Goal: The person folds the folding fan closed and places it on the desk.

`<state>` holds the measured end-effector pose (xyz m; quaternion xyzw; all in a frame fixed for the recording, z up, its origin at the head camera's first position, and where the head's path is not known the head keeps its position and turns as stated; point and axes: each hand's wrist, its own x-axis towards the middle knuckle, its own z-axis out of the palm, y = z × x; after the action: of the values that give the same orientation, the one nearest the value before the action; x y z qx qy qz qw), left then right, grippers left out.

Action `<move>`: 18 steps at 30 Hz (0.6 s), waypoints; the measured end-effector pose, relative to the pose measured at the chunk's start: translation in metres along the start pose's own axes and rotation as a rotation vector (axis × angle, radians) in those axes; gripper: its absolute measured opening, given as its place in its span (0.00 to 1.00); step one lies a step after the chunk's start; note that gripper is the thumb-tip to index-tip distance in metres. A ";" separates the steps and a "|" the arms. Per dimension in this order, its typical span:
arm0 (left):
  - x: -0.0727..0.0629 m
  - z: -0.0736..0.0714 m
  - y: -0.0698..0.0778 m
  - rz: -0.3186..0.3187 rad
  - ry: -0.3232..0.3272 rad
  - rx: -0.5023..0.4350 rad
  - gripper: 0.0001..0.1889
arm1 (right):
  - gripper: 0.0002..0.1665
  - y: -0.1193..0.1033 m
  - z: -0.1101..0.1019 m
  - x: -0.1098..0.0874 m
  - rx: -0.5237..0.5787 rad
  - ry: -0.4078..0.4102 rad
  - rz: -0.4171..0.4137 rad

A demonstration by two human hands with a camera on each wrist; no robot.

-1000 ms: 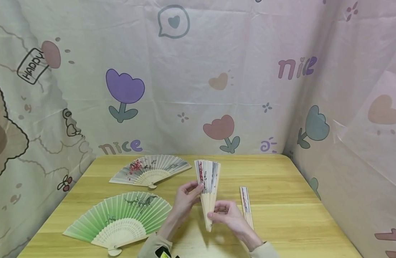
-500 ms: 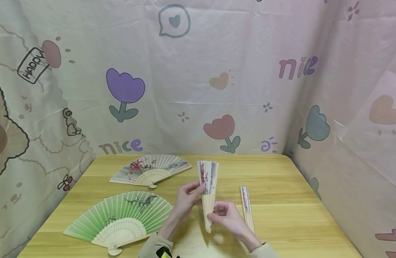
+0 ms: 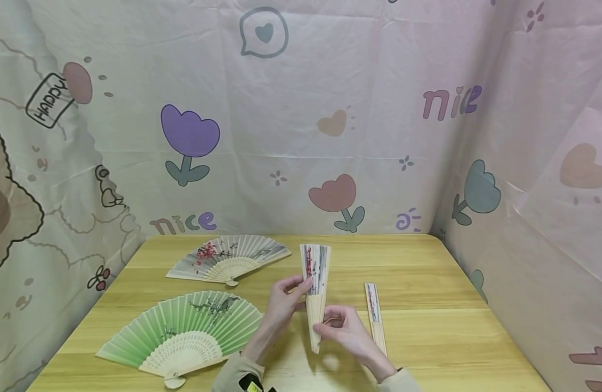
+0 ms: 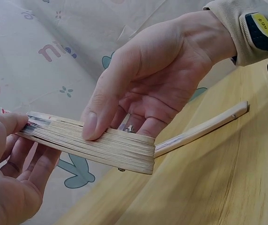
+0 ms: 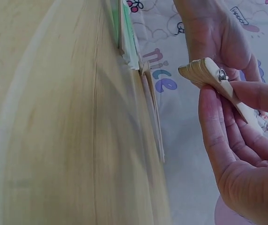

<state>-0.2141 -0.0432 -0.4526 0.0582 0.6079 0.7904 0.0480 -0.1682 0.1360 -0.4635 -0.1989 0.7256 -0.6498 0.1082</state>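
Observation:
Both hands hold one nearly folded fan (image 3: 316,305) above the middle of the table, its white leaf with red and grey print pointing up and away. My left hand (image 3: 281,302) pinches it at the leaf, thumb on the front. Lower down, my right hand (image 3: 342,329) pinches the bamboo ribs near the pivot end. In the left wrist view the ribs of the fan (image 4: 101,147) lie stacked close together, with a metal pin at the near end. The right wrist view shows the pivot end of the fan (image 5: 209,72) between thumb and fingers.
A folded fan (image 3: 374,310) lies right of the hands. On the left, a green fan (image 3: 202,321) lies spread, its right end close to the left forearm. Behind it a grey-white fan (image 3: 232,258) with red blossoms is spread. Printed cloth (image 3: 281,136) hangs around the wooden table (image 3: 428,326).
The fan between the hands has narrowed, its right side drawn in toward the left. The hands have barely shifted, and the fans on the table have stayed put.

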 end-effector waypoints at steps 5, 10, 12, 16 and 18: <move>0.002 0.000 -0.002 -0.001 -0.001 0.020 0.21 | 0.15 0.001 0.000 0.002 -0.004 -0.013 -0.001; 0.002 0.001 -0.001 -0.002 0.008 0.038 0.21 | 0.14 0.004 0.000 0.003 -0.046 -0.040 -0.033; 0.002 0.001 -0.001 -0.005 0.012 0.043 0.21 | 0.13 0.004 0.000 0.003 -0.065 -0.045 -0.036; 0.001 0.002 0.000 -0.011 0.011 0.052 0.21 | 0.12 0.005 0.000 0.002 -0.080 -0.054 -0.019; 0.001 0.002 0.000 -0.013 0.009 0.057 0.21 | 0.12 0.005 0.000 0.002 -0.084 -0.054 -0.009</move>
<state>-0.2150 -0.0411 -0.4519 0.0518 0.6306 0.7728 0.0489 -0.1708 0.1356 -0.4677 -0.2239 0.7480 -0.6138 0.1165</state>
